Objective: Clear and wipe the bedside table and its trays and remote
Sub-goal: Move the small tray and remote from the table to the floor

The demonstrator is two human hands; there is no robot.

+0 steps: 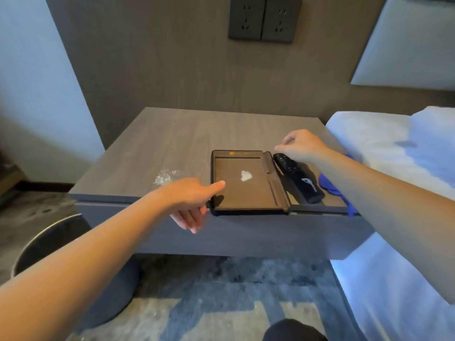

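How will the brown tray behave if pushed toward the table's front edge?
The tray looks stiff, so it should slide as one piece. Its front rim seems to overhang the table, so it may tip off. The white scrap inside looks light and may shift.
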